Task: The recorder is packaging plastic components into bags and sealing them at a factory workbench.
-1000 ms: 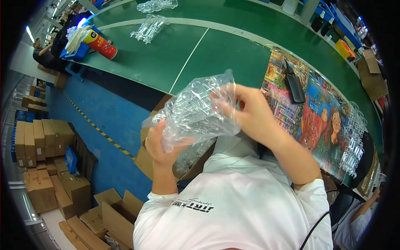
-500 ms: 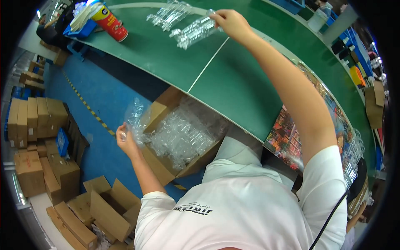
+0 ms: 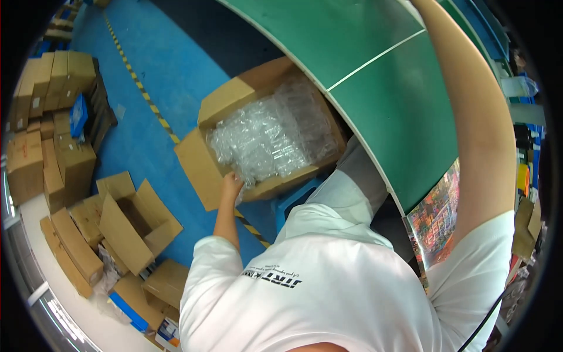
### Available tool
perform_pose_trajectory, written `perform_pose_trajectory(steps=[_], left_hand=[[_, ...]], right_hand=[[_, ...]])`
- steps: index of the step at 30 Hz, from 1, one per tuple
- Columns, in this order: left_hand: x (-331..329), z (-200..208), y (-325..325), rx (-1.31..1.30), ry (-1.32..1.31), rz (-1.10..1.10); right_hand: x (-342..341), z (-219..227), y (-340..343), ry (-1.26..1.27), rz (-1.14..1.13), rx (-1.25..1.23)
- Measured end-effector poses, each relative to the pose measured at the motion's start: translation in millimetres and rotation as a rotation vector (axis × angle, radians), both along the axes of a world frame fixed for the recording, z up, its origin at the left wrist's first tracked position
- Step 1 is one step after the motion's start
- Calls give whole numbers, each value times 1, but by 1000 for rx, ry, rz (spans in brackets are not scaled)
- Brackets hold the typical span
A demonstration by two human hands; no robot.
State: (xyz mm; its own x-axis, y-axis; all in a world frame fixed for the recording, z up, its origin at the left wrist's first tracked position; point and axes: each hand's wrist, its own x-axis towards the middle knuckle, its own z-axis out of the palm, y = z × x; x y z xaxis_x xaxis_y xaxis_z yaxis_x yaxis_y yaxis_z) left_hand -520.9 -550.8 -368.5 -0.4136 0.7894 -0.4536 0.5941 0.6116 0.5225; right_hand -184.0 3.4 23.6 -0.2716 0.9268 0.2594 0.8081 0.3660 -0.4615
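My left hand (image 3: 232, 183) is at the near-left corner of an open cardboard box (image 3: 217, 157), beside the table. Its fingers are curled closed on a bit of clear plastic packaging (image 3: 241, 192) that hangs at the box's rim. Inside the box lies a heap of transparent plastic pieces (image 3: 264, 135), shiny and thin-walled. Of my right arm (image 3: 478, 105) only the forearm and upper arm show, stretched over the green table (image 3: 399, 100); the right hand is cut off by the upper edge.
A colourful printed sheet (image 3: 437, 214) lies on the table under my right arm. An open carton (image 3: 138, 220) and several stacked boxes (image 3: 64, 82) stand on the blue floor at the left. A yellow-black tape line (image 3: 143, 94) crosses the floor.
The view has swung down and left. My left hand, which held up crumpled clear plastic beside the box, is now at the box's corner. My right hand has gone out of view.
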Motion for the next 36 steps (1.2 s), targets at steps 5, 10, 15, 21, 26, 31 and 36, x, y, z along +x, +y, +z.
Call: perform_pose_trajectory(steps=[5, 10, 15, 21, 26, 31, 36], left_hand=[[5, -29, 32, 23, 85, 36], [0, -7, 77, -69, 326, 527], [-53, -100, 89, -3, 199, 483], [-83, -155, 83, -300, -110, 505], [-21, -146, 75, -461, -359, 394], [-19, -159, 17, 72, -151, 677], [16, -70, 47, 229, -53, 506]], right_hand=[[32, 14, -46, 33, -105, 193], [86, 27, -193, 118, 154, 141], [123, 42, -344, 272, 97, -71], [155, 15, -434, 568, -247, -81], [140, 3, -444, 630, -311, -53], [131, 2, -439, 690, -205, -130], [116, 2, -436, 722, -153, -165]])
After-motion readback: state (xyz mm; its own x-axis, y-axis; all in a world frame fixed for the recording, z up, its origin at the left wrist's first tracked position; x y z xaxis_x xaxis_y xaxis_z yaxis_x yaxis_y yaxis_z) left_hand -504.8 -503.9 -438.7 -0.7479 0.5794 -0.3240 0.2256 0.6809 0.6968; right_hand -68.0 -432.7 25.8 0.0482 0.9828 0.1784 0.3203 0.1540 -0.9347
